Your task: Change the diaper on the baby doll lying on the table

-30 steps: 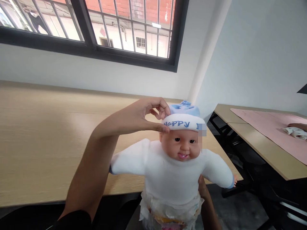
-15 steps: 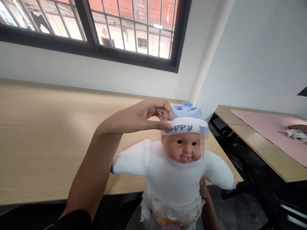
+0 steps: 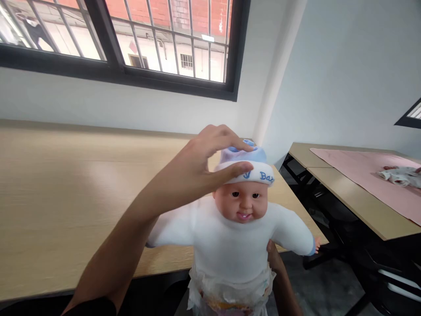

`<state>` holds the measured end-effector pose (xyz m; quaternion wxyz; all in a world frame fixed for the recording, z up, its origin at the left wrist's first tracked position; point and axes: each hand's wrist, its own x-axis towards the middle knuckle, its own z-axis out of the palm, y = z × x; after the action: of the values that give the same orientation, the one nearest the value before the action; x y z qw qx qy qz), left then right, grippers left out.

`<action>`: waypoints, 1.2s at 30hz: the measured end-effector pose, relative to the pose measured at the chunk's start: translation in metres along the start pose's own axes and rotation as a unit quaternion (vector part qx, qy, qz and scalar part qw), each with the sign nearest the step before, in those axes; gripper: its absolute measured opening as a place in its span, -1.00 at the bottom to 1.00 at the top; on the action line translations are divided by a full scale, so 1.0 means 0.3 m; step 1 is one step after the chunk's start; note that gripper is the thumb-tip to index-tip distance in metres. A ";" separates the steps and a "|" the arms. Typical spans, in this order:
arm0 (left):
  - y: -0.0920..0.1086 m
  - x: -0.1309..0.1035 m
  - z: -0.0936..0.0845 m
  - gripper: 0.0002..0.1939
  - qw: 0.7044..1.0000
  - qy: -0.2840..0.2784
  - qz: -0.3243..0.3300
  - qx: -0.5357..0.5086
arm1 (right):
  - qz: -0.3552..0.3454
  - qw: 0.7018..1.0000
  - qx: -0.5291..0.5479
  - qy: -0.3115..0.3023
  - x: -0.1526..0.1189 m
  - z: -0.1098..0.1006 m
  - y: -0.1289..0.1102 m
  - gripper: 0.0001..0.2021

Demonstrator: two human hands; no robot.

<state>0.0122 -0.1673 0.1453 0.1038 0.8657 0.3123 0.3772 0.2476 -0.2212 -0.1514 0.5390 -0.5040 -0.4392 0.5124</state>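
Head view: doll upright, hat between thumb and fingers

Okay, check out the doll (image 3: 232, 245), upright at the near edge of the table (image 3: 66, 188), arms spread wide, facing the camera. Got the left hand (image 3: 204, 162) clamped on the hat (image 3: 259, 166), thumb across the white band, fingers over the pale blue crown. Can read "Ba" and part of another letter just past the thumb. Also see the right hand (image 3: 273, 254) touching the doll's side, low down under the sleeve. Can't tell how closed, fingers mostly hidden back there. Notice the white top with blue cuffs, plus a crinkly diaper (image 3: 230, 292) around the lower body. Look off to the right for a second table (image 3: 362, 210) with a pink cloth (image 3: 355, 171) and some patterned fabric (image 3: 399, 176) on top. Spot a barred window (image 3: 171, 39) up behind.
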 end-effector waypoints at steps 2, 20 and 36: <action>0.054 0.029 0.013 -0.67 0.996 -0.039 0.019 0.074 | 0.021 1.000 0.004 -0.012 -0.008 0.031 -0.027 -0.30; 0.200 0.190 0.023 -0.88 0.932 -0.266 -0.001 0.245 | 0.017 0.999 0.016 -0.046 0.032 0.052 0.011 -0.49; 0.178 0.182 0.026 -0.89 0.948 -0.234 0.011 0.214 | 0.025 0.999 0.020 -0.017 -0.008 0.080 -0.097 -0.27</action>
<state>0.0708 -0.1749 0.1943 -0.0183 0.9350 0.3430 0.0888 0.2268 -0.2204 -0.1197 0.5285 -0.4953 -0.4252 0.5428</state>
